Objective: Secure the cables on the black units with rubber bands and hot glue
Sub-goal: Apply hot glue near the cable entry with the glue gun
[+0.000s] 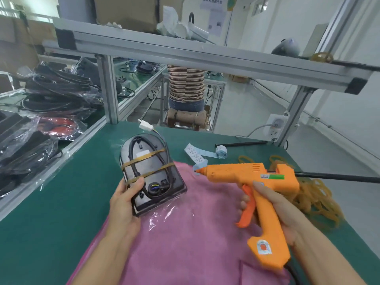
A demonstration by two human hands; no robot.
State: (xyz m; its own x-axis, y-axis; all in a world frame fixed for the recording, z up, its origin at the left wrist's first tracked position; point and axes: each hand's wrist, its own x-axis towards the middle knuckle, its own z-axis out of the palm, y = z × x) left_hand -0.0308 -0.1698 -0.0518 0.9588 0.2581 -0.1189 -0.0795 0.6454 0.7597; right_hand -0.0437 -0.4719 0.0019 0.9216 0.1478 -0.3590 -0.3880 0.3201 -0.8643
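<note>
A black unit (151,175), its cable (133,161) bound by rubber bands (144,156), is gripped at its lower edge by the left hand (123,204) above a pink cloth (185,233) on the bench (51,212). An orange glue gun (257,182) is clasped in the right hand (275,206), its nozzle pointed at the unit, not touching.

wall notices (212,2) unreadable, glue gun's cord (293,273) cut off

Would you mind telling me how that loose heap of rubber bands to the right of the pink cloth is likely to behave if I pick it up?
The rubber bands look thin and tangled, so they would probably sag limply and feel light. Because they lie interlocked on the green mat, lifting a few may drag others along, and some strands could drop off.
</note>
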